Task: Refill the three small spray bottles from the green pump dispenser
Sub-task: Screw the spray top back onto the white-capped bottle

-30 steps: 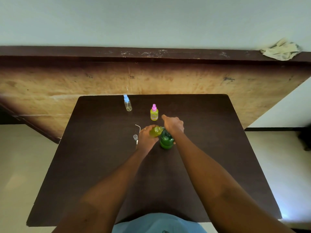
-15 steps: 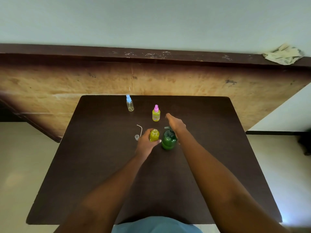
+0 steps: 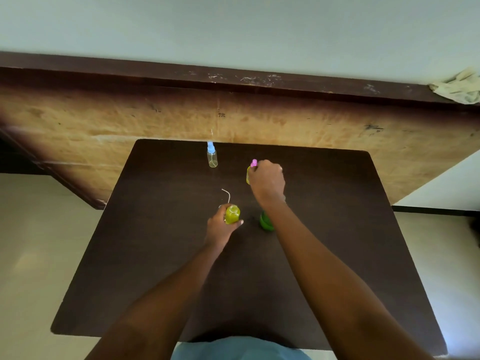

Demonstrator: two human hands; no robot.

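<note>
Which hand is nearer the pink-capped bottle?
Right. The right hand is on the pink-capped bottle, fingers curled round it. The left hand is apart from it, closer to the person, holding the uncapped yellow bottle.

The crowded part of the table [image 3: 145, 268] is its far middle. My right hand [image 3: 266, 179] is wrapped round the pink-capped bottle [image 3: 248, 176], and the green dispenser [image 3: 266, 222] stands right under that wrist, in the way of a straight pull back toward me. My left hand [image 3: 220, 227] holds the open yellow bottle [image 3: 232, 214]; just beyond it lies a thin bent tube [image 3: 229, 197], barring a reach forward on that side. The blue-capped bottle [image 3: 212, 159] stands alone near the far edge, close to the wooden board [image 3: 104, 126]. A narrow strip of bare tabletop runs between my hands. Wide bare stretches lie along the left and right sides and across the near half under my forearms.
</note>
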